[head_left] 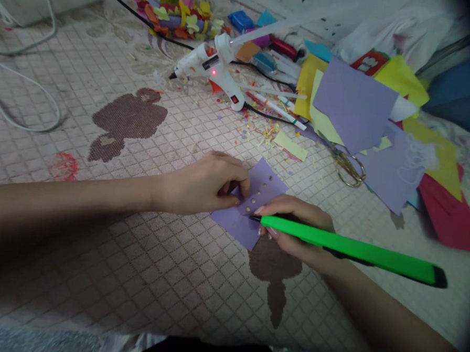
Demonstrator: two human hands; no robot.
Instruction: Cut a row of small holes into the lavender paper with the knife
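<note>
A small purple paper square (243,223) with several little dots or holes lies on the patterned mat. My left hand (206,184) rests on its upper left part with the fingers curled and pressed down, holding the sheet still. My right hand (297,236) grips a bright green tool with a black end (353,249), shaped like a pen or cutter. Its dark tip touches the purple paper near the dots.
A white glue gun (213,67) with a lit red light lies behind, its black cord trailing off. Scissors (346,162), markers, coloured paper sheets (353,104) and scraps crowd the right side. White cables (21,82) loop at the far left.
</note>
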